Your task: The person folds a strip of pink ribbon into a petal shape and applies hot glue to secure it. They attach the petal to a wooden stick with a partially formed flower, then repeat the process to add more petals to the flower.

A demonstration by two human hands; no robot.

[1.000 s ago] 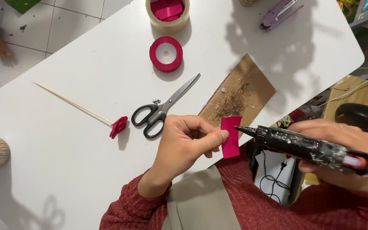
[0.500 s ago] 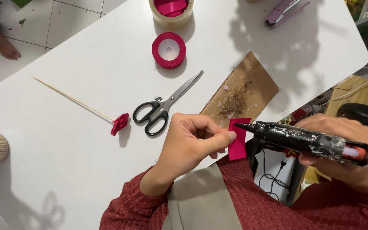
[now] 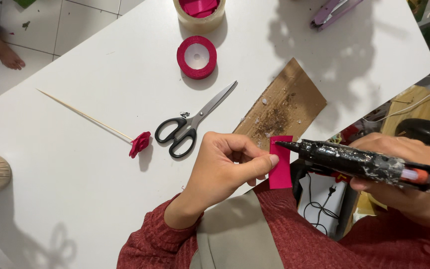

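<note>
— While the left hand [image 3: 225,164] pinches that pink ribbon piece [image 3: 280,163] at the table [image 3: 75,149] edge, what's the right hand [image 3: 399,179] gripping?
— 1 black glue gun [image 3: 364,162], nozzle touching the ribbon's top.

Scissors [image 3: 190,124] between skewer [image 3: 83,115] and cardboard [image 3: 284,107], ribbon spool [image 3: 196,57] behind.

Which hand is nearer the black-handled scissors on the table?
Left. The left hand is just right of the scissors, its knuckles close beside the handles without touching, pinching a pink ribbon piece. The right hand is far off to the right, past the table edge, gripping the glue gun.
</note>
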